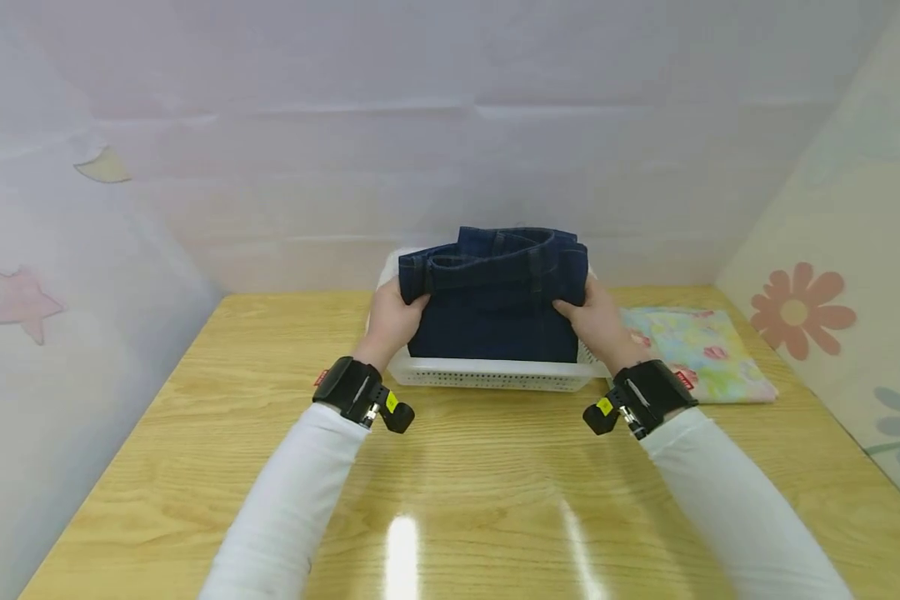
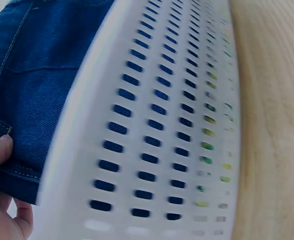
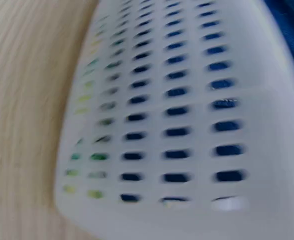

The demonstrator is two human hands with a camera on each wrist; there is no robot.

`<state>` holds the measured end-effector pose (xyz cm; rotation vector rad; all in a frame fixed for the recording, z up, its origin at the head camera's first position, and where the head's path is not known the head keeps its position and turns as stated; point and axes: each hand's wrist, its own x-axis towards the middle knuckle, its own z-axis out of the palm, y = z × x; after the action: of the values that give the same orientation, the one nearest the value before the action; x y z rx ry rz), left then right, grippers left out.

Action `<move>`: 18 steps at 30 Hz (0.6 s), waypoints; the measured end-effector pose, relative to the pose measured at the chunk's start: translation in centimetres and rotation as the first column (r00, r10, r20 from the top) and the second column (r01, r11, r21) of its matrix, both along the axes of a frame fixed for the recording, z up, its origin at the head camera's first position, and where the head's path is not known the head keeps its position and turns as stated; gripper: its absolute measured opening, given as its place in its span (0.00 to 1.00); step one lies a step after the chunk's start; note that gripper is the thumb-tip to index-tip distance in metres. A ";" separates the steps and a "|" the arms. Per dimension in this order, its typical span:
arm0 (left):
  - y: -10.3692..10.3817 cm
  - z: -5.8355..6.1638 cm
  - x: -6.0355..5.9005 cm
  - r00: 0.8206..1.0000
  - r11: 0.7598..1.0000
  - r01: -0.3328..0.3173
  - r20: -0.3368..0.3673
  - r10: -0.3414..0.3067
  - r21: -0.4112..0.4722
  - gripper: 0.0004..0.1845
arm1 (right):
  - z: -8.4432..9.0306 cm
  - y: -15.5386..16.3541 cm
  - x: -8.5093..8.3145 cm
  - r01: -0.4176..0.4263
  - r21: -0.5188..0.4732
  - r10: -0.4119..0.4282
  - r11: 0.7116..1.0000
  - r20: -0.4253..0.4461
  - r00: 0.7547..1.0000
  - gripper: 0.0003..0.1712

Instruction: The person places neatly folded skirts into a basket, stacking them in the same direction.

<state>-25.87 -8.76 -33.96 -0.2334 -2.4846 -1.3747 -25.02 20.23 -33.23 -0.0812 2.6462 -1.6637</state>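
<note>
**Folded jeans held over a white basket**

Both hands grip a folded pair of dark blue jeans (image 1: 495, 296) at its sides, in or just above a white perforated basket (image 1: 487, 375) on the wooden table (image 1: 450, 492). The left hand (image 1: 392, 321) curls over the left edge, thumb on top; the right hand (image 1: 600, 321) clasps the right edge. The fingers beneath are hidden. A folded floral cloth (image 1: 693, 350) lies just right of the basket, partly covered by the right wrist. The right wrist view is blurred, showing only basket wall.
</note>
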 end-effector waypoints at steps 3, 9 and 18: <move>-0.1 -0.5 0.1 1.000 1.000 0.001 0.022 0.000 -0.016 0.15 | -0.7 -0.1 -0.3 0.017 0.086 -0.017 0.996 0.003 1.000 0.36; 0.3 -0.7 -0.1 0.998 1.000 0.031 0.052 -0.031 -0.005 0.17 | -1.5 0.1 -0.6 0.047 0.136 -0.046 0.990 -0.015 0.999 0.35; 0.2 -0.8 -0.2 0.971 0.992 0.124 0.208 -0.115 -0.027 0.36 | -1.7 0.1 -0.8 -0.062 0.097 0.046 0.993 0.155 0.987 0.43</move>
<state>-26.11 -8.56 -34.78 -0.2656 -2.7091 -1.4652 -25.79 20.33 -34.94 -0.0228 2.5846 -1.4540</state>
